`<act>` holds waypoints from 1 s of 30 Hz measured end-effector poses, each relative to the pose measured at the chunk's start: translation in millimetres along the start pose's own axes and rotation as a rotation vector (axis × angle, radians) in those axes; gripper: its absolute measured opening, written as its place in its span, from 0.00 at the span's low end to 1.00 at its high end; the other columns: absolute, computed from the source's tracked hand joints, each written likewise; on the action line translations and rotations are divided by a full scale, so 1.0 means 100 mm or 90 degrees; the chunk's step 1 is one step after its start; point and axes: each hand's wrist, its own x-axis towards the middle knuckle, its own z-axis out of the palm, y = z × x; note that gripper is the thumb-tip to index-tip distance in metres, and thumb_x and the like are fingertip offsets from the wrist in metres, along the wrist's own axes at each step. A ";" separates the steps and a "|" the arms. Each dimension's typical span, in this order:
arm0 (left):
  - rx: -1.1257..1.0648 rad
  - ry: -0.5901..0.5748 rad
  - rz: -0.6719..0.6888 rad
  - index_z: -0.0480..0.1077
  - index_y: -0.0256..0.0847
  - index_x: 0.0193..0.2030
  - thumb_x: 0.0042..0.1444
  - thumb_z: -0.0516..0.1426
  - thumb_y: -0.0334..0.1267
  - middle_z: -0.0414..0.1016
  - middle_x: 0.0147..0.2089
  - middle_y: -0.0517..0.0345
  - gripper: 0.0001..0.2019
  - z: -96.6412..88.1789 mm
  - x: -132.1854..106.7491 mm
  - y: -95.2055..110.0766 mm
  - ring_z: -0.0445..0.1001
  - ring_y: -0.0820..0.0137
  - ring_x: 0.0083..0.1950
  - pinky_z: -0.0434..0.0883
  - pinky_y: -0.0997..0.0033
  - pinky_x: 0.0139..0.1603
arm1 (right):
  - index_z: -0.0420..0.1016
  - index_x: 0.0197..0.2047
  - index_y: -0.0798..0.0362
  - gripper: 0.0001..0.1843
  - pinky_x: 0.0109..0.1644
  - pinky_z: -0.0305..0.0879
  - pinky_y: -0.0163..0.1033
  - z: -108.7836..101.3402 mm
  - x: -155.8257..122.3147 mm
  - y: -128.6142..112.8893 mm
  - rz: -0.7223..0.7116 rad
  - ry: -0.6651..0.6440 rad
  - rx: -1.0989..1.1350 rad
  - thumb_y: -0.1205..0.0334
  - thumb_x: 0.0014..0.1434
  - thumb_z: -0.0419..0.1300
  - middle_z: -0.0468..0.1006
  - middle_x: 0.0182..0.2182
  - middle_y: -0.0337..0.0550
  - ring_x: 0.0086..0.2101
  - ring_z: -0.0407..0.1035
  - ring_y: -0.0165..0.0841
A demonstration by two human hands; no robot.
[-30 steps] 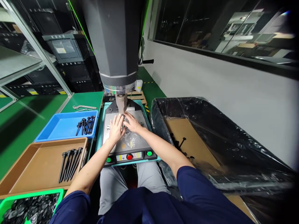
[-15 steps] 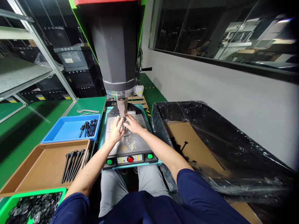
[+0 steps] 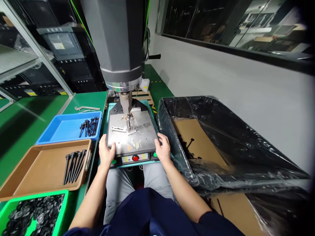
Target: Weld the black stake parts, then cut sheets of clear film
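My left hand [image 3: 106, 151] is at the front left corner of the machine's base, thumb apart from the fingers, over the left green button [image 3: 113, 162]. At the front right corner my right hand [image 3: 162, 147] partly covers the right green button [image 3: 155, 154], its fingers loosely bent and apart. Neither hand holds anything. Between them lies the metal work plate [image 3: 125, 146]. A small dark part stands in the fixture [image 3: 129, 124], straight under the grey press head [image 3: 126, 102]. A red button [image 3: 135, 158] sits midway along the front panel.
At left are a blue tray [image 3: 59, 129] and a brown tray [image 3: 36, 164], both with black bolt-like parts, and a green bin [image 3: 66, 205] of black pieces. A wrench [image 3: 87, 108] lies behind them. A plastic-lined box [image 3: 236, 141] with some black parts stands at right.
Both hands have left the fixture under the press head and come back, apart, to the two front corners by the green buttons. The view has tilted slightly down.
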 end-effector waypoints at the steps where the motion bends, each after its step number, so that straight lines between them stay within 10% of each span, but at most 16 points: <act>1: -0.005 -0.010 -0.050 0.56 0.36 0.72 0.62 0.55 0.45 0.64 0.68 0.37 0.33 -0.01 -0.18 -0.09 0.63 0.51 0.70 0.62 0.47 0.71 | 0.72 0.57 0.53 0.20 0.61 0.68 0.55 -0.08 -0.18 0.13 0.031 0.008 -0.048 0.55 0.65 0.56 0.74 0.55 0.57 0.57 0.67 0.44; 8: -0.022 -0.088 -0.164 0.57 0.38 0.71 0.59 0.57 0.50 0.65 0.67 0.36 0.36 0.07 -0.97 -0.47 0.65 0.49 0.69 0.65 0.46 0.69 | 0.60 0.67 0.60 0.37 0.65 0.61 0.59 -0.19 -0.86 0.77 0.217 -0.061 -0.174 0.49 0.60 0.58 0.65 0.62 0.67 0.63 0.61 0.52; 30: -0.074 -0.088 -0.090 0.59 0.40 0.71 0.62 0.57 0.51 0.66 0.68 0.39 0.34 0.14 -1.08 -0.80 0.65 0.52 0.69 0.63 0.49 0.70 | 0.63 0.66 0.58 0.39 0.63 0.63 0.56 -0.12 -0.92 1.06 0.181 -0.093 -0.202 0.41 0.60 0.58 0.69 0.60 0.63 0.61 0.63 0.52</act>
